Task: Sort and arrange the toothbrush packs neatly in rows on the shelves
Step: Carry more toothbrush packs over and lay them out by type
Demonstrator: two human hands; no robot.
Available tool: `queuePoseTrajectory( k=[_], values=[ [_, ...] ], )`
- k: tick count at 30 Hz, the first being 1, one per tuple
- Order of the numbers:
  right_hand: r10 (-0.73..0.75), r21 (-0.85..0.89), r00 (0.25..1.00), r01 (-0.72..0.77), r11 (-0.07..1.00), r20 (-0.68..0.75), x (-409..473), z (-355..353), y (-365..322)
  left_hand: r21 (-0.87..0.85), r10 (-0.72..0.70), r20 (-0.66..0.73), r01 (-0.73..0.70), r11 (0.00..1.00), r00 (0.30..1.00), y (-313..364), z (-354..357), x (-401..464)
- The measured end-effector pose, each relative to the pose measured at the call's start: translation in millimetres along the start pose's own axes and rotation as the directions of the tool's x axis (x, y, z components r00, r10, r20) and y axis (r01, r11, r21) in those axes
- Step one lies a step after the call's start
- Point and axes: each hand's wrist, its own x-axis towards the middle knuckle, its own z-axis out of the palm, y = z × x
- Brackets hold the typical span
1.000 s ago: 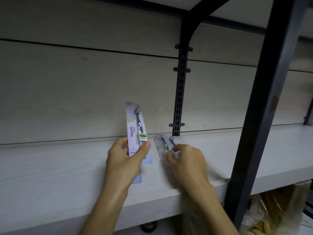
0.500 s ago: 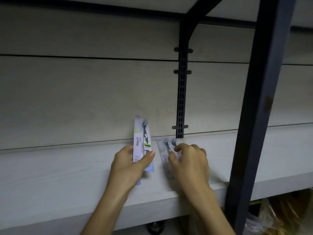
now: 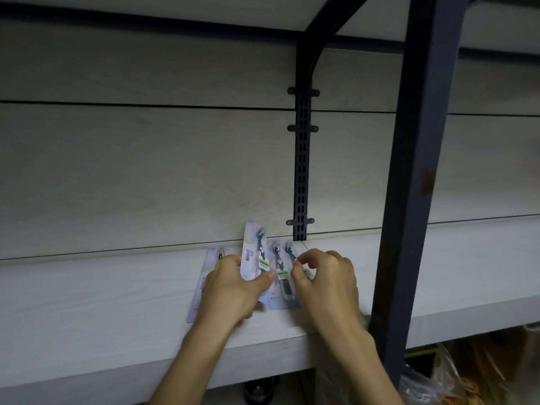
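Note:
My left hand (image 3: 230, 290) grips an upright toothbrush pack (image 3: 254, 249) with a dark brush and the word Niepoth, thumb across its front. Under that hand a second pack (image 3: 204, 279) lies flat on the pale wooden shelf (image 3: 87, 311). Just to the right a double pack (image 3: 282, 276) with two dark brushes lies flat near the back wall. My right hand (image 3: 324, 282) sits over its right side with fingers curled, fingertips pinching its edge.
A dark metal post (image 3: 415, 171) stands close on the right of my right hand. A slotted black upright (image 3: 301, 171) runs up the back panel. Below the shelf at the right are crinkled plastic bags (image 3: 455, 375).
The pack in my left hand has come lower and nearer the back wall. A flat pack now shows under my left hand. My right hand stays on the double pack.

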Motion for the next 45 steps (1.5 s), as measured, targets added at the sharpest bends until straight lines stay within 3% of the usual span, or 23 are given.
queuePoseTrajectory(
  k=[6,16,27,37,45],
  values=[
    [-0.037,0.037,0.999,0.037,0.999,-0.016,4,0,5,0.198,-0.036,0.017,0.033,0.98,0.999,3,10,1],
    [-0.075,0.078,0.997,0.072,0.994,0.033,7,-6,10,0.523,0.033,-0.005,-0.026,0.852,0.999,22,10,-8],
    [-0.241,0.149,0.969,0.231,0.961,0.053,11,-11,-6,0.599,0.219,-0.151,-0.087,0.796,0.964,8,-15,-32],
    [-0.466,0.169,0.881,0.448,0.878,0.088,-30,-9,-93,0.701,0.297,-0.312,0.008,0.713,0.903,-14,-100,-72],
    [-0.569,0.213,0.815,0.54,0.814,0.112,-89,13,-196,0.743,0.296,-0.385,0.103,0.662,0.874,-50,-209,-114]
  ],
)
